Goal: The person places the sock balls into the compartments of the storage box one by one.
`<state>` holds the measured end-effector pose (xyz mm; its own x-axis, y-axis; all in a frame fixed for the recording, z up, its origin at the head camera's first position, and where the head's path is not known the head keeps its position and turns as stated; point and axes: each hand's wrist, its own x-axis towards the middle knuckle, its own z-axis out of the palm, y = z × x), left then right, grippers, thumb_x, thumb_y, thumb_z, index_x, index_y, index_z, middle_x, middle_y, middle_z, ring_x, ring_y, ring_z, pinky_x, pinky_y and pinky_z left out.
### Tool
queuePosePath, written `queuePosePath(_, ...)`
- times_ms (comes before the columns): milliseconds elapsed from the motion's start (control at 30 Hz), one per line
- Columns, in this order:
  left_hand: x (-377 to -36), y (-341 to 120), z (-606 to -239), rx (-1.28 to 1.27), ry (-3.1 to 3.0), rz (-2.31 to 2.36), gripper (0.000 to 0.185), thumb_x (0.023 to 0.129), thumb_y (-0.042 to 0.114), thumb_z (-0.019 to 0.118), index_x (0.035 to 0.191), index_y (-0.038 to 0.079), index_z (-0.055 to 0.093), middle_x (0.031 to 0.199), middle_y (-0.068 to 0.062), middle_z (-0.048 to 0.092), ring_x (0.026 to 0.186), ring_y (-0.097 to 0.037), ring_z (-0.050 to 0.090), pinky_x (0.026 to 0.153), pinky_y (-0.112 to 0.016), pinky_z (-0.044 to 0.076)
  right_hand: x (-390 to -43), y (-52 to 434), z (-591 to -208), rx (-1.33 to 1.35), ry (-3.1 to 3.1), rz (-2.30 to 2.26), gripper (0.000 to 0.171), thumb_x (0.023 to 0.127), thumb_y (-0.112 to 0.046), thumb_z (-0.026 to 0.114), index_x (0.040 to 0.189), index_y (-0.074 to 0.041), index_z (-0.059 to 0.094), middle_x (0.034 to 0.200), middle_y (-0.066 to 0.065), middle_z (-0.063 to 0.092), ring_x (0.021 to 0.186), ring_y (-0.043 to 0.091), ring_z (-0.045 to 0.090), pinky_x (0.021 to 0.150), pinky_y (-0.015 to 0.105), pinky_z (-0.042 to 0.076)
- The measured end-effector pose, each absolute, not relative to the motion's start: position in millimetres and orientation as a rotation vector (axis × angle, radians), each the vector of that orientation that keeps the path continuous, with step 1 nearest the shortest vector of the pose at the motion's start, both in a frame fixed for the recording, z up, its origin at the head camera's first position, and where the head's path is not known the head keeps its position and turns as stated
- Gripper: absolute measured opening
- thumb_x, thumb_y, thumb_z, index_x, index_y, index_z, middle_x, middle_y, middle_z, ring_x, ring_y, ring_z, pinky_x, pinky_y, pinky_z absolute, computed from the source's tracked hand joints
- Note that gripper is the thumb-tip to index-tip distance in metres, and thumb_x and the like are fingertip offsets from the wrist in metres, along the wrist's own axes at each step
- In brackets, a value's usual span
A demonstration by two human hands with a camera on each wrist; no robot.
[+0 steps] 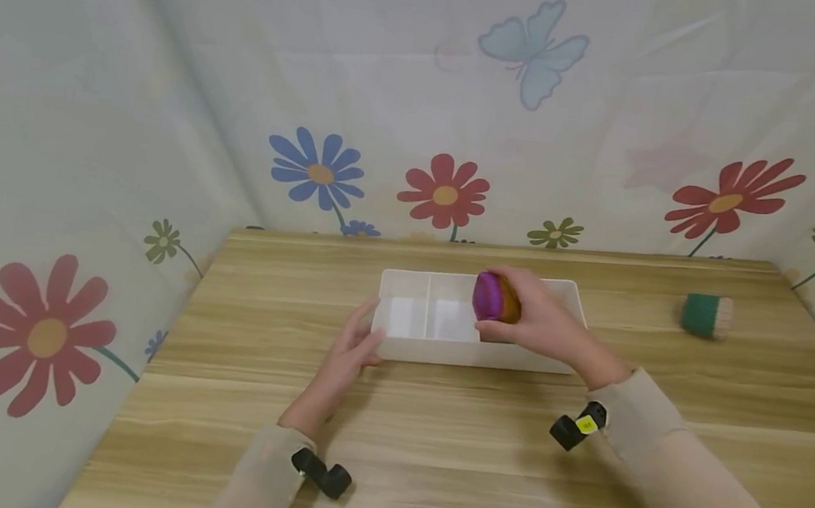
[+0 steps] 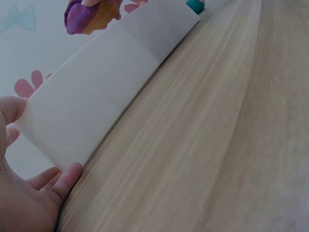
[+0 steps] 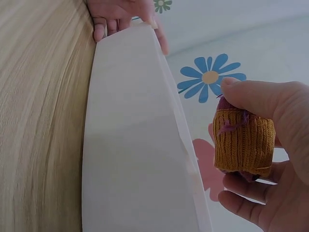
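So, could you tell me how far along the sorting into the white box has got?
Nothing is visibly placed: the white box shows bare compartments. The right hand holds a purple-and-mustard roll above it; the left hand steadies its end. A green roll lies on the table.

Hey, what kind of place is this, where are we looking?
Probably a small tabletop recording booth rather than a lived-in room: a wooden table walled on three sides by flower-printed cloth, with only a white divided tray and rolled socks on it.

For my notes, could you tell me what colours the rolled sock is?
The rolled sock is mustard-orange with purple, clearest in the right wrist view.
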<state>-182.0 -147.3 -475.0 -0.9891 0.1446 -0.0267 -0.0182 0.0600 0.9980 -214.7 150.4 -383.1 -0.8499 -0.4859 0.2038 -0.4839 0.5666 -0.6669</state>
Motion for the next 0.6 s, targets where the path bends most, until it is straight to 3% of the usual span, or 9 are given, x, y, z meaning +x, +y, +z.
queuePosePath(333,-169.5,-143.7,-447.3,0.156,2.159,2.061,0.055,0.098,0.019,0.047,0.148,0.014,0.022,0.13,-0.023,0.038,0.112,-0.033,0.044,0.091,-0.055,0.039,-218.2,134.2,-384.6,-0.906,2.801,-1.114,0.073,0.077,-0.035,0.076,0.135,-0.01,0.04,0.123,0.009,0.049,0.104,0.025,0.048,0.075,0.041,0.052)
queuePosePath(600,-176.7,-145.7,-461.5,0.158,2.193,2.061,0.054,0.097,0.025,0.05,0.146,0.022,0.027,0.129,-0.021,0.042,0.11,-0.031,0.047,0.086,-0.048,0.045,-223.6,123.8,-389.6,-0.938,2.793,-1.115,0.072,0.077,-0.034,0.076,0.134,-0.008,0.041,0.125,0.011,0.048,0.108,0.027,0.045,0.077,0.043,0.051)
